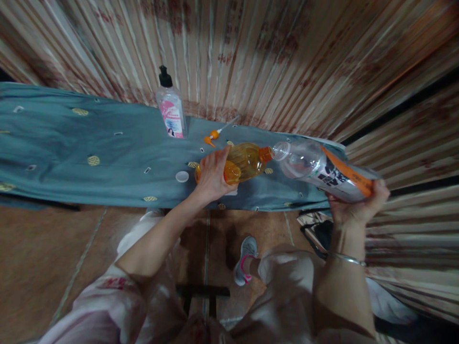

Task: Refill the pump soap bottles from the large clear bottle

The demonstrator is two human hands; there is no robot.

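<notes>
Clear bottle (322, 169), orange-banded label unreadable, meets unlabelled orange bottle (244, 163).

From my remote seat the scene looks dim and warm, brightest at the centre on the teal-covered surface (89, 138). Corners fall dark (most at 3 and 9 o'clock). Wide-lens bending curves the curtain (287, 57) toward 12 o'clock. Soft blur throughout; glare glints on the clear bottle (304, 162).

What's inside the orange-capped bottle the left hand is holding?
The orange bottle in the left hand holds amber liquid, visible through its clear wall. The hand covers its base end, so the level there is hidden. Its neck meets the clear bottle held by the right hand.
</notes>
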